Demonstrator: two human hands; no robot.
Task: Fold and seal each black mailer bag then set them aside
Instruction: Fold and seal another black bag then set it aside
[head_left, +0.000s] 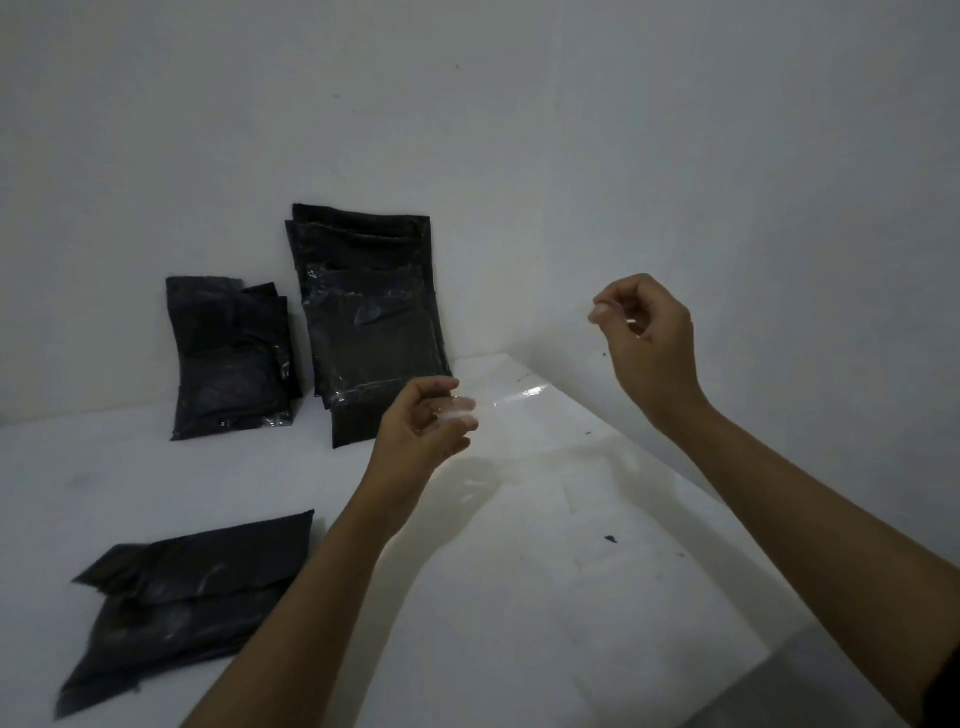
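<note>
Down-left of both hands, the mailer bag (192, 603) lies free; left grip (457, 410) pinches clear tape (514, 397).

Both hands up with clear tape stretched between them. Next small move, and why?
Probably lower the clear strip of tape, pinched between left hand and right hand, onto the folded black plastic mailer bag lying at front left. Its flap looks folded but untaped, unlike the leaning black bags.

White table (545, 597), wall (467, 104); specks, maybe dirt.
</note>
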